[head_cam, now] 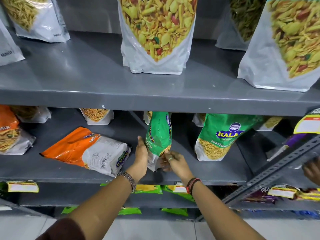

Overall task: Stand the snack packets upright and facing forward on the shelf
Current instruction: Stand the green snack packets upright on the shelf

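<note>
The gray shelf (190, 175) is big and has many snack bags on it. An orange packet (81, 149) lies flat on its side, just left of the hands. A green packet (220, 137) on the right stands up and faces the front.

In the middle is another green packet (158, 135). It stands tall, but it is turned sideways, so its thin edge points at us. It could tip over or twist back if the hands let go too soon, because its bottom looks thin and soft.

The left hand (141, 157) is flat and open, pressing the packet's left side. The right hand (173, 161) pinches the packet's bottom corner.
</note>
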A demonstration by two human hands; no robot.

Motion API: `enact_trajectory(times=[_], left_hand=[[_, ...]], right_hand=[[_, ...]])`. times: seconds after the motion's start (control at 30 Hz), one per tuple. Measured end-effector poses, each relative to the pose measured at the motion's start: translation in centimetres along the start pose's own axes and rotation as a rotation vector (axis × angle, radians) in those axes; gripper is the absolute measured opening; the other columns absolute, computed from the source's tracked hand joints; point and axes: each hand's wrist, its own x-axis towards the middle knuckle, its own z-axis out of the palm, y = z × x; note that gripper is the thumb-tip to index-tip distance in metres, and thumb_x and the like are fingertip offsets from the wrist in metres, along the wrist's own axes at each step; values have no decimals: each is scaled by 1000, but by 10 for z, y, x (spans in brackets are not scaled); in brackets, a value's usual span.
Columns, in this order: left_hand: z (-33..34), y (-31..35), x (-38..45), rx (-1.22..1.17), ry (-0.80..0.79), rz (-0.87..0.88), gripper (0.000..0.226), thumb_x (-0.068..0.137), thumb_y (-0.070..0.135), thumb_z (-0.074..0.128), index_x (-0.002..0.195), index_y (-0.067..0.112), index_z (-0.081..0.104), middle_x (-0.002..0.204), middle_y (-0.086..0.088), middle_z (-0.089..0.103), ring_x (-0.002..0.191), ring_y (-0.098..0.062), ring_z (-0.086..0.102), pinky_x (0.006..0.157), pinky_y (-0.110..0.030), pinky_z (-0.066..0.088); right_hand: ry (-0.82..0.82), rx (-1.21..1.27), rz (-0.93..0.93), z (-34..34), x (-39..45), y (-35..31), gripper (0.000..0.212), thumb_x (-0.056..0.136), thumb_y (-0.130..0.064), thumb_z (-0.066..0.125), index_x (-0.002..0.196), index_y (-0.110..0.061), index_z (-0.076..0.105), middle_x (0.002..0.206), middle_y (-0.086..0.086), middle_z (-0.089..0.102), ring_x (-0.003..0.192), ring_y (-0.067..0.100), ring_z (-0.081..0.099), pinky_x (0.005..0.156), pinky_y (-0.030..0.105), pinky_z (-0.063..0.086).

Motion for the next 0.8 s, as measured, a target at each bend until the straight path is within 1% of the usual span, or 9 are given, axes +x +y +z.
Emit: enact_trajectory(times=[0.13,0.23,0.3,0.37,0.53,0.6,0.67,0.73,0.8], left_hand=[[-21,-21,-31,70,93,64,60,96,46,26,140,8,39,148,-11,42,135,-25,40,108,-31,28],[-27,-38,-57,121,132,67,57,97,42,29,143,8,34,152,-9,34,140,-24,32,110,-31,24],[-25,-46,-73,156,114,93,55,98,39,28,143,8,32,153,-8,32,140,-21,29,108,-28,23],[-19,-51,-85,195,29,113,58,97,42,25,147,13,24,156,-3,25,143,-17,23,113,-28,18],[0,-46,-83,149,-123,37,65,94,52,16,151,21,8,160,2,11,147,-14,12,122,-37,9],[2,-41,-75,125,-81,19,68,94,54,14,151,20,5,161,0,8,147,-16,11,122,-40,9],[1,-34,-65,93,-36,39,70,92,57,11,151,21,4,161,0,6,148,-17,9,122,-41,8],[-2,-26,-52,9,-34,80,72,91,59,10,151,19,11,160,0,13,147,-16,14,122,-36,10],[-4,-15,-39,-110,-65,97,70,93,56,10,148,17,25,155,0,28,142,-15,29,113,-23,20]], right_hand=[[166,-13,-7,-24,13,1,29,96,-29,43,90,-8,61,98,19,66,74,19,62,54,19,49],[178,53,6,-32,36,-15,51,95,-41,36,125,-3,52,129,17,58,109,27,59,86,36,52],[118,63,32,-29,52,-30,65,93,-55,26,140,-12,38,146,10,43,131,27,44,109,43,38],[56,81,64,-23,66,-43,79,85,-69,16,145,-20,30,153,6,32,141,22,31,119,44,21],[-85,153,97,-11,74,-50,100,70,-83,6,145,-21,31,154,9,31,143,22,26,120,46,15],[-78,140,70,-10,64,-44,97,72,-81,3,145,-23,30,154,6,32,143,21,28,120,46,15],[-78,192,19,-13,53,-37,85,82,-71,0,140,-22,39,148,6,42,136,21,40,117,42,25],[-66,241,-8,-18,40,-31,79,87,-64,-1,134,-21,46,142,8,50,128,23,48,109,36,36],[-42,270,-7,-24,26,-24,79,88,-62,-1,138,-18,42,143,9,48,130,26,47,110,38,35]])
